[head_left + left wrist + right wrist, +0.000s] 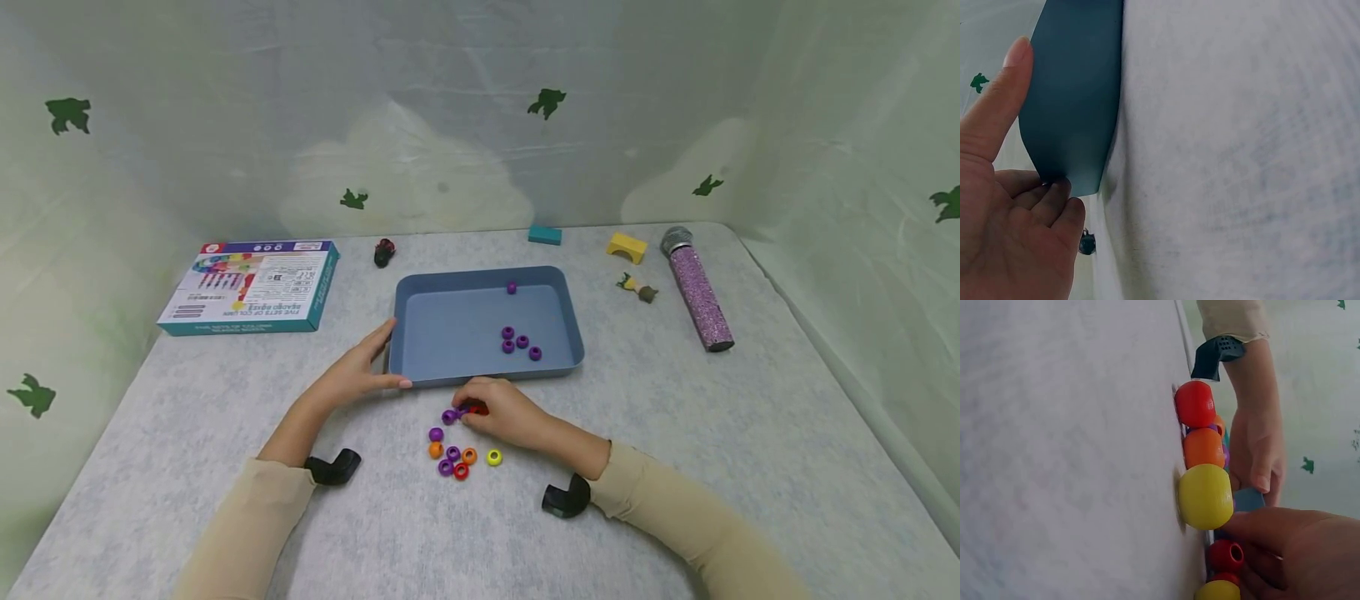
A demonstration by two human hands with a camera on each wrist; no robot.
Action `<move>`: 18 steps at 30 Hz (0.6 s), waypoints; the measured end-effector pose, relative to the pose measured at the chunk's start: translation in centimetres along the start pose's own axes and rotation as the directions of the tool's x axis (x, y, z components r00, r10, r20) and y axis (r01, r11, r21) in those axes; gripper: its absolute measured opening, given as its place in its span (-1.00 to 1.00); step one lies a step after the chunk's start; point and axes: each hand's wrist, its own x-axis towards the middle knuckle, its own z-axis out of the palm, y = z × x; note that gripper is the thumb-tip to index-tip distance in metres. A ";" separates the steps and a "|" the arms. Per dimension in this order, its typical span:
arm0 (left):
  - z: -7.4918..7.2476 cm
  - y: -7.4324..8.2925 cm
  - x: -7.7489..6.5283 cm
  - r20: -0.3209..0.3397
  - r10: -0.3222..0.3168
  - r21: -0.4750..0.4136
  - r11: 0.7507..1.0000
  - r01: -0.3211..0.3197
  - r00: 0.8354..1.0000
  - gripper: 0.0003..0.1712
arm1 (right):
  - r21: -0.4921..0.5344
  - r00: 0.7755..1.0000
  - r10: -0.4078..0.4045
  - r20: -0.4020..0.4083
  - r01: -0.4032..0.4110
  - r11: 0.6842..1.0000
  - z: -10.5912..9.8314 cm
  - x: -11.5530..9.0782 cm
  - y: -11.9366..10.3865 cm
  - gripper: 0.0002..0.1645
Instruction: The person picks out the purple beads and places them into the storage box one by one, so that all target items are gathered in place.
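A blue tray (450, 325) holds several purple beads (522, 342), most of them in its right half. At its near left corner my left hand (356, 371) grips the tray, thumb along the near wall and fingers bent against the left end; the left wrist view shows these fingers (1054, 203) at the wall. Just in front of the tray, my right hand (506, 412) pinches a purple bead (462, 412) between thumb and forefinger, partly hidden. Red beads (1225, 555) lie close under its fingers. Loose purple, orange (468, 456), red and yellow beads (1205, 497) lie nearby.
A bead-toy box (247, 287) lies at the back left, beside a small dark red-and-black object (384, 252). Toward the back right are a teal block (545, 235), a yellow arch block (627, 247), a small figure (637, 287) and a glittery microphone (699, 292).
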 end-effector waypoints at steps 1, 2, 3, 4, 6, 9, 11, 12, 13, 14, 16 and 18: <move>0.0 0.0 0.0 0.001 -0.002 0.000 1.000 0.002 1.000 0.18 | 0.020 1.000 0.001 -0.007 -0.001 1.000 -0.1 0.0 -0.1 -0.78; 0.0 0.0 0.0 0.001 -0.005 0.001 1.000 0.005 1.000 0.18 | 0.042 1.000 0.000 -0.015 0.001 0.999 -0.3 0.0 -0.3 -0.78; 0.0 0.0 0.0 0.001 -0.006 0.003 1.000 0.006 1.000 0.18 | 0.062 1.000 0.000 -0.027 0.002 0.998 -0.6 0.0 -0.4 -0.79; 0.0 0.0 0.0 -0.001 -0.007 0.004 1.000 0.007 1.000 0.18 | 0.088 0.999 -0.002 -0.040 0.006 0.996 -0.9 0.0 -0.6 -0.78; 0.0 0.0 0.0 -0.004 -0.006 0.007 1.000 0.006 1.000 0.18 | 0.139 0.998 -0.007 -0.070 0.017 0.990 -1.8 0.1 -0.8 -0.77; 0.0 0.0 0.1 -0.008 -0.006 0.012 1.000 0.006 1.000 0.18 | 0.157 0.990 -0.012 -0.139 0.034 0.987 -3.5 0.5 -0.6 -0.77; 0.0 0.0 0.1 -0.008 -0.007 0.013 1.000 0.008 1.000 0.18 | 0.162 0.982 -0.007 -0.187 0.038 0.986 -4.6 1.0 -0.1 -0.77; 0.0 0.0 0.1 -0.008 -0.007 0.014 1.000 0.007 1.000 0.18 | 0.161 0.978 0.007 -0.208 0.027 0.987 -5.1 1.3 0.3 -0.77; 0.0 0.0 0.1 -0.005 -0.009 0.015 1.000 0.009 1.000 0.18 | 0.159 0.973 0.022 -0.229 0.015 0.987 -5.6 1.6 0.8 -0.77; 0.0 0.0 0.0 -0.004 -0.009 0.018 1.000 0.009 1.000 0.19 | 0.169 0.970 0.040 -0.240 0.001 0.986 -5.9 1.9 1.4 -0.77; 0.0 0.0 0.0 -0.005 -0.006 0.022 1.000 0.007 1.000 0.20 | 0.175 0.964 0.087 -0.251 -0.043 0.984 -6.5 2.4 2.4 -0.76; 0.0 0.0 0.0 -0.002 -0.009 0.028 1.000 0.009 1.000 0.20 | 0.172 0.962 0.134 -0.238 -0.094 0.981 -6.8 2.9 3.4 -0.76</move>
